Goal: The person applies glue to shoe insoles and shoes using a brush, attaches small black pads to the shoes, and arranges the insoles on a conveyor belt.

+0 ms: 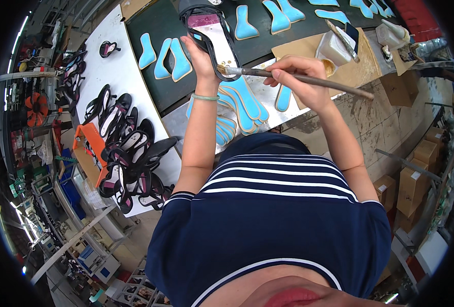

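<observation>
My left hand [201, 60], a pale green bangle on its wrist, grips a black strappy sandal [218, 43] with its footbed facing up. The footbed is whitish with a purple patch at the far end. My right hand [305, 81] is closed round the handle of a long brush [334, 85]. The bristles touch the near end of the footbed. Just below the sandal, overlapping light-blue insoles [243, 105] with tan edges lie on the table, and a single insole [283, 98] rests beneath my right hand.
Many black sandals [130, 140] are heaped on the white table at left, beside an orange box [91, 148]. More blue insoles [246, 24] lie on the dark green board [214, 97]. A white plastic container [334, 48] stands on cardboard at right, with another brush [343, 41] across it.
</observation>
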{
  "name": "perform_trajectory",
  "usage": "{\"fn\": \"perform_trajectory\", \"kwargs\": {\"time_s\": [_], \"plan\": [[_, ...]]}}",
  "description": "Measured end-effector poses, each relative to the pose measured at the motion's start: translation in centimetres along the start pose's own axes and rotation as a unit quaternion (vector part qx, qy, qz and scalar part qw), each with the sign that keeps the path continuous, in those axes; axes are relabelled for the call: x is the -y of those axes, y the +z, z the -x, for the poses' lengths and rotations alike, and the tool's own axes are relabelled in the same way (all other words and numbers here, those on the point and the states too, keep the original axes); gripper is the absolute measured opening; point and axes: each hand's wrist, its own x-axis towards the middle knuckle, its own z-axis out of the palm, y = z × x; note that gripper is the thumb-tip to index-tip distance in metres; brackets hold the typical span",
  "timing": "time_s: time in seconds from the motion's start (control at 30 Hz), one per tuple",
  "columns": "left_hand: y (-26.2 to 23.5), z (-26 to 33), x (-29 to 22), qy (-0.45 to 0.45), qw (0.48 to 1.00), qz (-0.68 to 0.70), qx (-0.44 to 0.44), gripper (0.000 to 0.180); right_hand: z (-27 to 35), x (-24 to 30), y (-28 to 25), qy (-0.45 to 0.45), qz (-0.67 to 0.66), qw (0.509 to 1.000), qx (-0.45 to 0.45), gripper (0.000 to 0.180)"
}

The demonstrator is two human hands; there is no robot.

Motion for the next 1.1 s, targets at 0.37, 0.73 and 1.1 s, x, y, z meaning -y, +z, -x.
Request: {"fn": "perform_trajectory", "kwargs": {"time_s": [0.37, 0.73, 1.1], "plan": [[1.3, 0.7, -0.6, -0.103, 0.994, 0.031, 0.036, 0.064, -6.2, 3.7, -3.9, 0.005, 0.092, 0.965, 0.247, 0.014], [2.4, 1.1, -1.1, -0.245, 0.950, -0.018, 0.194, 0.070, -11.6, 6.8, -3.6, 0.185, 0.065, 0.890, 0.412, 0.015], [2.3, 0.6, -0.4, -0.354, 0.898, -0.077, 0.252, 0.064, -12.6, 7.3, -2.0, 0.143, 0.087, 0.869, 0.466, 0.016]]}}
